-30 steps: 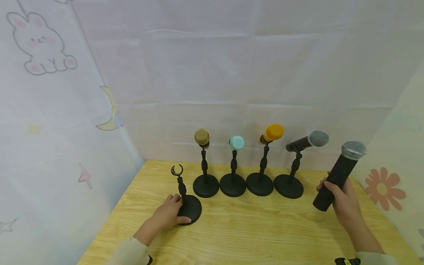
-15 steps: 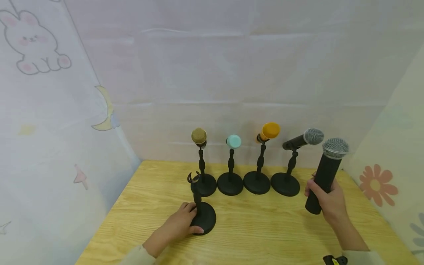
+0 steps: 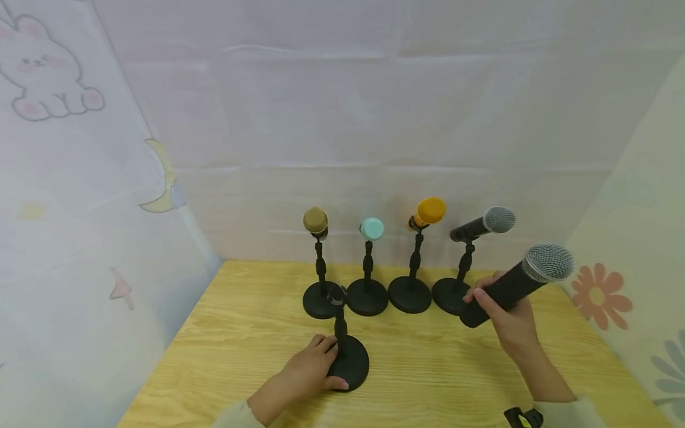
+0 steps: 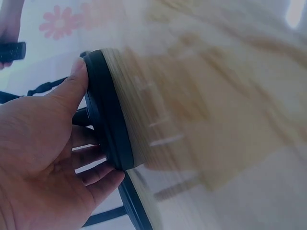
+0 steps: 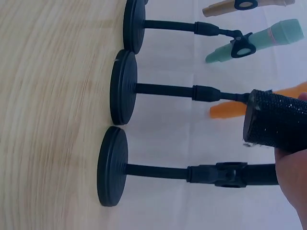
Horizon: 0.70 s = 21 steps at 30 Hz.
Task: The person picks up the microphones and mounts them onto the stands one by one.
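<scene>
My left hand (image 3: 306,370) grips the round black base of an unloaded microphone stand (image 3: 354,361) on the table. In the left wrist view the thumb (image 4: 74,88) lies at one side of the base (image 4: 106,110) and the fingers at the other. The stand's clip (image 3: 337,295) has nothing in it. My right hand (image 3: 512,326) holds a black microphone (image 3: 508,290) with a silver mesh head, raised and tilted with the head up to the right. Its black butt end (image 5: 273,120) shows in the right wrist view, beside the right hand (image 5: 293,179).
Along the table's back edge stand several stands bearing microphones: gold (image 3: 316,220), mint green (image 3: 371,229), orange (image 3: 431,211) and black with a silver head (image 3: 499,220). Their bases sit close together. Behind them hangs a pale cloth backdrop (image 3: 342,119). The table (image 3: 235,333) is wooden.
The left hand has moved the unloaded stand rightward and nearer the front, its clip turning. The right hand has brought the held microphone leftward and tipped it closer to level.
</scene>
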Available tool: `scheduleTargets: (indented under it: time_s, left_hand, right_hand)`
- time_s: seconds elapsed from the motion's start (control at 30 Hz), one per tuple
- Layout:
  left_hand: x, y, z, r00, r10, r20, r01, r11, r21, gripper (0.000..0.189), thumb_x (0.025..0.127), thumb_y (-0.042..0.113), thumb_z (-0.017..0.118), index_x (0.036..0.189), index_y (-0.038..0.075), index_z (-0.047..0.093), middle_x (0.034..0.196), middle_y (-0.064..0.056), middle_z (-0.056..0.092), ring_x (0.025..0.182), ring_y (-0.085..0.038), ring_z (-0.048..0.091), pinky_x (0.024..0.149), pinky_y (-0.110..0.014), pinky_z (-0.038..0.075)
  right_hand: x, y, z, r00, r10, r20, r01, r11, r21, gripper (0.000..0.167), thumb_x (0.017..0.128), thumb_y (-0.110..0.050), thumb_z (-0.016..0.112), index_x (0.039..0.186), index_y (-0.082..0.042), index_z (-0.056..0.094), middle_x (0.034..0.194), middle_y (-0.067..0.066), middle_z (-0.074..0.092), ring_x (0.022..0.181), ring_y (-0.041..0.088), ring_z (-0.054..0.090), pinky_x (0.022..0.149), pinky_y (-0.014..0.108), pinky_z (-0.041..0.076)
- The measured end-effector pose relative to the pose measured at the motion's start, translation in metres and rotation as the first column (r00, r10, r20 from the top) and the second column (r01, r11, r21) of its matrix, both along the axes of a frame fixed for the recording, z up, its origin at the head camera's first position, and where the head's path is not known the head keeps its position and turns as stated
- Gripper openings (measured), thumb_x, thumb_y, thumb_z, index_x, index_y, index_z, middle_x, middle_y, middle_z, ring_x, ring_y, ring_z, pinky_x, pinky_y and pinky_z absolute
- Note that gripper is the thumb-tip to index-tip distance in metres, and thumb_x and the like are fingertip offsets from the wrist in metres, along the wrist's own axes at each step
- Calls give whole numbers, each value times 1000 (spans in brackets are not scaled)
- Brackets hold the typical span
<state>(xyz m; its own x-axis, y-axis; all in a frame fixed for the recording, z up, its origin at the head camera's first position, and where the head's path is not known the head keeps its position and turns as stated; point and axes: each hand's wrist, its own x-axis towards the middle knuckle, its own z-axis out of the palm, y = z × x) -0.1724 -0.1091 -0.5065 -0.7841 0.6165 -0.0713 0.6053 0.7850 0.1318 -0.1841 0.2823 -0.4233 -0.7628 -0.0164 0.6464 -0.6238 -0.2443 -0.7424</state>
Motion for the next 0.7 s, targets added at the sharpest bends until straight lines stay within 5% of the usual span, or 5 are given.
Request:
scheduleTargets:
  time_s: [0.47, 0.7]
  left_hand:
    - [4, 32, -3, 999, -51, -13, 51, 998, -25, 84, 88, 69, 58, 146, 8, 55, 154, -4, 47, 134, -18, 45, 103, -27, 48]
    - [7, 47, 0, 999, -49, -4, 49, 997, -54, 84, 88, 68, 59, 149, 11, 52, 157, 0, 44, 137, -16, 42, 104, -26, 47]
  right_hand:
    - [-5, -34, 3, 996, -92, 18, 87, 980, 177, 22, 91, 15, 63, 106, 6, 50, 90, 4, 64, 78, 15, 67, 77, 24, 56]
    - [-11, -53, 8, 998, -59, 10, 57, 987, 149, 25, 92, 9, 67, 106, 11, 46, 91, 7, 62, 80, 13, 66, 78, 25, 57]
